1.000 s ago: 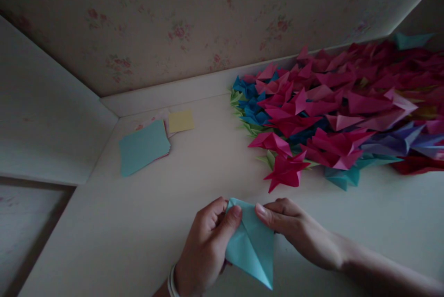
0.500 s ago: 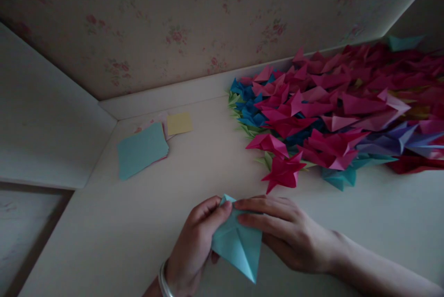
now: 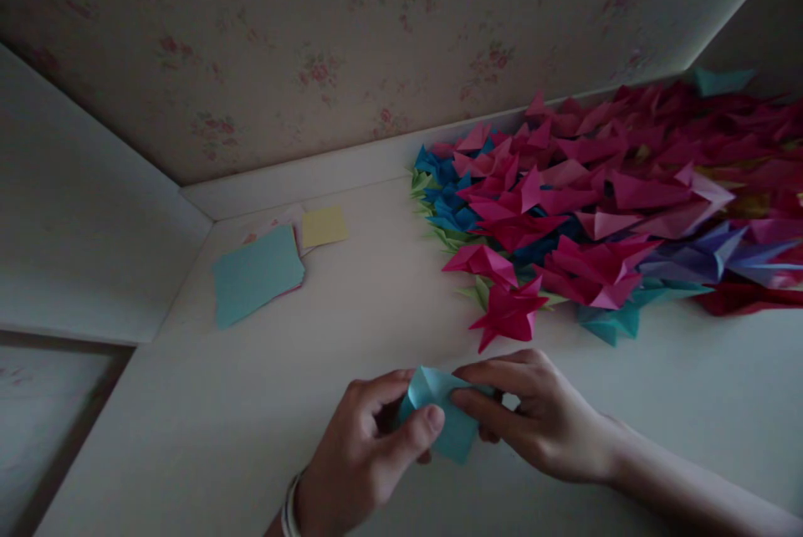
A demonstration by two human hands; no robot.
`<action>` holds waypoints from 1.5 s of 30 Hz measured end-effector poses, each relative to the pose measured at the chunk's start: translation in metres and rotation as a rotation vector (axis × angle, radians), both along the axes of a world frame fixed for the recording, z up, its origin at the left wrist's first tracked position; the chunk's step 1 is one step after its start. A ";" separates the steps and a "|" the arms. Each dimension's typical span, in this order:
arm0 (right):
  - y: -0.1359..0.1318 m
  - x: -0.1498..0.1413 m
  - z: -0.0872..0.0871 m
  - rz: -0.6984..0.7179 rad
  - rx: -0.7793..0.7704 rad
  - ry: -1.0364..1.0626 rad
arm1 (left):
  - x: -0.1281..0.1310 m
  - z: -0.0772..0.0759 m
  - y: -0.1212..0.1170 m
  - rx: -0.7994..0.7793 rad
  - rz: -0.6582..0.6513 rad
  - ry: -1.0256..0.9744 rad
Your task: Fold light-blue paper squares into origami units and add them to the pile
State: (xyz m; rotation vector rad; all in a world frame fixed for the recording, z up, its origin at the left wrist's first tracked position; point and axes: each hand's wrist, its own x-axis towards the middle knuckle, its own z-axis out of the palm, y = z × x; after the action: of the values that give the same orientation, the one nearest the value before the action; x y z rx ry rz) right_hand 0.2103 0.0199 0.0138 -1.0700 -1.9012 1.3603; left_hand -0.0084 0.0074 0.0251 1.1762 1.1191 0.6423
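A light blue sheet of origami paper [image 3: 457, 432], partly folded, is held between both hands above the near part of the white table [image 3: 351, 311]. My left hand [image 3: 376, 445] pinches its left side, thumb on top and fingers behind. On the right edge, my right hand [image 3: 533, 411] grips the paper between thumb and fingers. One flap at the upper left stands raised. The left fingertips are mostly hidden behind the sheet. Just beyond the hands lies a magenta folded paper piece [image 3: 511, 311], the nearest of a large pile.
Pink, blue, green and purple folded paper pieces [image 3: 595, 194] pile up along the back right. Farther left lie a stack of light blue paper [image 3: 258, 276] and a small yellow sheet [image 3: 324, 227]. Flowered wallpaper [image 3: 319, 69] rises behind; a white panel [image 3: 75, 202] bounds the left.
The paper was a kite-like shape with a point toward me; now that lower point no longer shows and the sheet looks smaller. Both hands have shifted their grip, the left thumb moving lower.
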 end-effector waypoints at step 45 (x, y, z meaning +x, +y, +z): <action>-0.004 -0.004 -0.011 -0.157 -0.659 0.608 | -0.001 -0.005 0.005 -0.096 0.140 -0.282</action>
State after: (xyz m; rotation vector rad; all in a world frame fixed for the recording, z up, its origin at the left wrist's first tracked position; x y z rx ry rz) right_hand 0.2062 0.0162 0.0028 -0.9045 -0.9298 1.9927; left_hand -0.0095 0.0123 0.0203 0.8991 0.9857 0.8253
